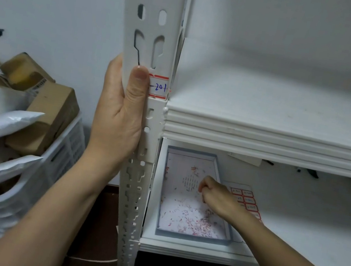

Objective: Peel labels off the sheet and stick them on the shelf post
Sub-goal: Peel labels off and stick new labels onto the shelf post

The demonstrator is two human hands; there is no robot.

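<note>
The white slotted shelf post (152, 23) rises through the middle of the view. A red-bordered label (159, 87) with blue writing "201" sticks on it just above the upper shelf. My left hand (119, 109) wraps round the post, its thumb pressing the label's left part. On the lower shelf lies the label sheet (248, 199) with red-bordered labels, partly hidden by my right hand (217, 196). That hand hovers with curled fingers over a shallow tray (163, 201) strewn with small paper scraps; whether it holds anything is unclear.
The upper shelf board (278, 118) is at mid height, the lower shelf board (317, 228) below it. A white crate (55, 158) with cardboard boxes and white mailer bags stands left of the post. Small dark items lie at the back of the lower shelf.
</note>
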